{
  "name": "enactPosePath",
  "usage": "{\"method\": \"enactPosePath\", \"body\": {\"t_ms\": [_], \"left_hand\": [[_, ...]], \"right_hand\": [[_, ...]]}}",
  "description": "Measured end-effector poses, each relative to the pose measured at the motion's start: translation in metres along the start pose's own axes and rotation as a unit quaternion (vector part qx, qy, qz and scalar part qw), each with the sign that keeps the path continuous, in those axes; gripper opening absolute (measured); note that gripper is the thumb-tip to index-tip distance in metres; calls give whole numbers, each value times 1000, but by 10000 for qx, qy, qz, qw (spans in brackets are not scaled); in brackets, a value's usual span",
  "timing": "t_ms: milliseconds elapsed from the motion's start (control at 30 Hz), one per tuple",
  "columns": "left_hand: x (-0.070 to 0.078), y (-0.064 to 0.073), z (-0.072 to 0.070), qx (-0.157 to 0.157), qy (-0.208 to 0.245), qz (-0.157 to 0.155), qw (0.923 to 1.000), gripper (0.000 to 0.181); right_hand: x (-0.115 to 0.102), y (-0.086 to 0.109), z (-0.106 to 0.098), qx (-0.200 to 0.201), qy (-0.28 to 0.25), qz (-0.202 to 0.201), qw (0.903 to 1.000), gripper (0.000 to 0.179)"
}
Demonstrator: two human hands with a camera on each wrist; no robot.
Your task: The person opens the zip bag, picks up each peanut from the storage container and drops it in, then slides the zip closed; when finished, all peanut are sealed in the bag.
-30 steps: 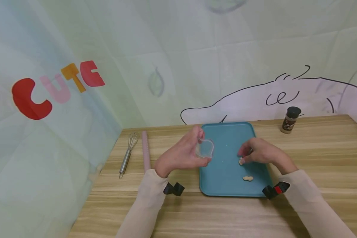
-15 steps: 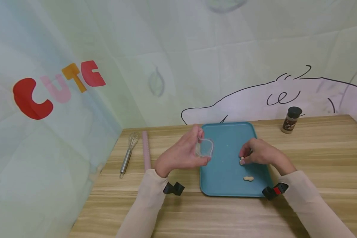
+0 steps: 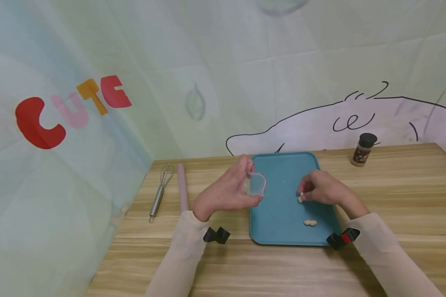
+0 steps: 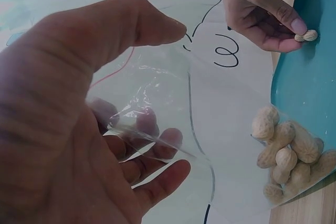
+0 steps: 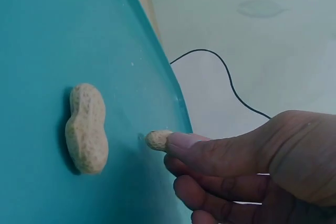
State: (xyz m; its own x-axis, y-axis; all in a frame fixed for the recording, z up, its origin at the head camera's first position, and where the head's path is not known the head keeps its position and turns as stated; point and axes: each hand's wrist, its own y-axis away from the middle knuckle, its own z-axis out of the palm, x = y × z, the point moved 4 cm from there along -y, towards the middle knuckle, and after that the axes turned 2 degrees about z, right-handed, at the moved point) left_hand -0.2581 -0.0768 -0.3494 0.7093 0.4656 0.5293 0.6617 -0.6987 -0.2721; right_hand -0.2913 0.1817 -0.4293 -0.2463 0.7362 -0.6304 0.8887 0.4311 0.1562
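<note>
My left hand (image 3: 226, 189) holds a clear plastic bag (image 3: 255, 185) by its mouth above the left side of a blue tray (image 3: 282, 231). Its thumb and fingers curve round the spread opening. In the left wrist view, several peanuts in their shells (image 4: 296, 153) lie in the bag's bottom. Over the tray, my right hand (image 3: 325, 189) pinches one peanut (image 5: 158, 139) between thumb and forefinger. Another peanut (image 5: 87, 129) lies on the tray nearer the front, apart from the hand.
A whisk (image 3: 160, 193) and a pink stick (image 3: 182, 187) lie on the wooden table (image 3: 238, 264) to the left. A dark-capped spice jar (image 3: 364, 149) stands at the back right. Behind the table hangs a printed cloth (image 3: 208, 82).
My right hand has risen slightly from the tray with the peanut pinched in it. The left hand and bag stay almost where they were.
</note>
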Motion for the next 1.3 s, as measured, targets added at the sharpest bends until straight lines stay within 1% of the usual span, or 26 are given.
{"method": "enactPosePath", "body": {"t_ms": [167,333,500,700,833,1033,1300], "left_hand": [[0,0,1,-46,39,-5,10000,56],[0,0,1,-59,56,-31,10000,56],[0,0,1,-75,69,-54,9999,58],[-1,0,2,-64,31,-25,10000,58],[-1,0,2,-63,59,-69,9999,57],[-1,0,2,-83,101,-124,9998,58],[0,0,3,-77,89,-58,9999,57]], "right_hand": [[-4,1,-3,274,-15,-124,9995,7],[-11,2,-7,518,-243,-253,9980,4],[-21,5,-11,668,-427,-402,9960,6],[-37,12,-17,924,-444,-610,9929,8],[-49,18,-20,1050,-409,-778,9906,7],[-64,26,-23,1170,-334,-1055,9870,8],[-79,35,-26,1299,-319,-1284,9827,8]]}}
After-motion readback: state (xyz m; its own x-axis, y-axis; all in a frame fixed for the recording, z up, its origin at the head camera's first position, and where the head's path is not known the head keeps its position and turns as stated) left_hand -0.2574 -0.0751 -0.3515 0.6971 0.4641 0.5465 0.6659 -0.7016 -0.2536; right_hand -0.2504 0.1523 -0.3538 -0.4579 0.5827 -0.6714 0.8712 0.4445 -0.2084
